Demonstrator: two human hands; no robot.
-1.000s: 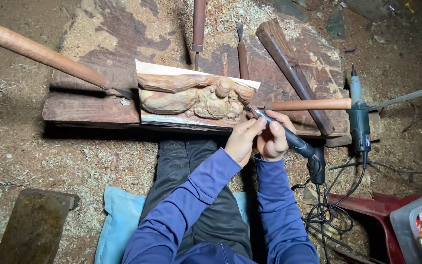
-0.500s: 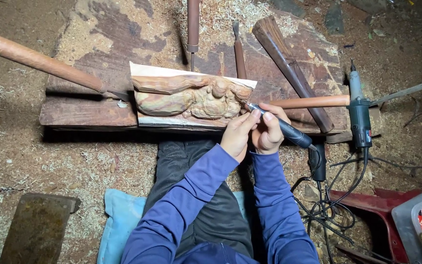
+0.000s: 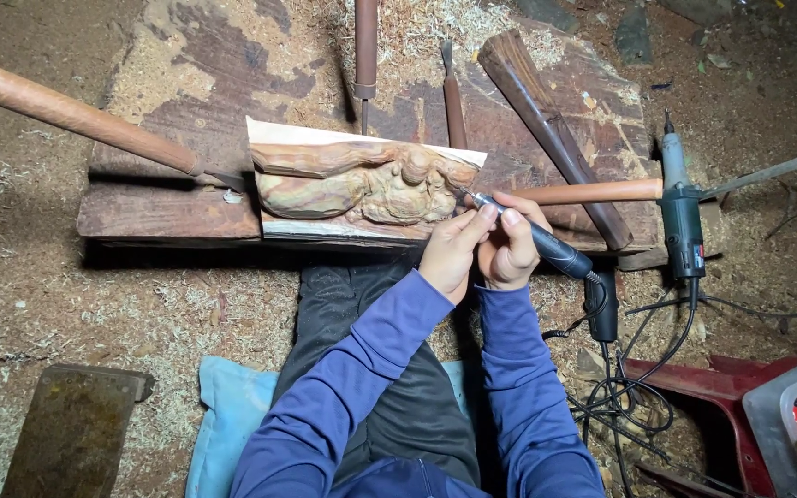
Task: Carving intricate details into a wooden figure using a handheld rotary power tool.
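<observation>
Wooden-handled chisels and a grey electric grinder lie around the carved wooden relief. Both the left hand and right hand grip the slim black rotary tool, which slants with its tip up-left against the carving.

Both hands, left and right, are edging up toward the carving, and the rotary tool is lying flatter, its tip now reaching the carving's right edge.
</observation>
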